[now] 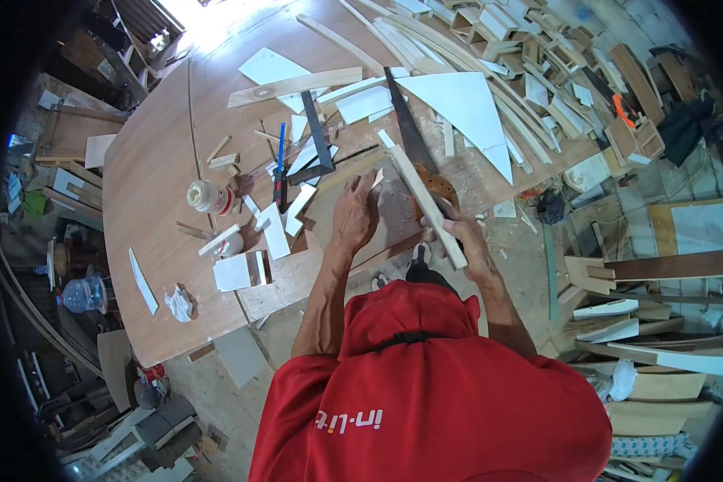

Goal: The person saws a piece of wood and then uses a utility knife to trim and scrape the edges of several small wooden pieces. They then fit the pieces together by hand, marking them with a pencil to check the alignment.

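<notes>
My right hand [466, 237] is closed round the lower end of a long narrow wooden strip [420, 193], which slants up and left over the table edge. My left hand [356, 210] is on the table side, its fingers curled near a small pale piece at the fingertips; what it grips is too small to make out. Beyond the strip lies a handsaw [410, 124] with a wooden handle, partly behind it. A black try square [317, 136], a blue pencil [281, 145] and white offcuts [275, 231] lie left of my left hand.
The brown table [157, 209] bears a glue jar [209, 197], a crumpled cloth [180, 303] and a large white curved panel [466, 112]. Long wooden strips and box-like pieces [498, 28] are piled at the back right. Boards [659, 386] are stacked at the lower right.
</notes>
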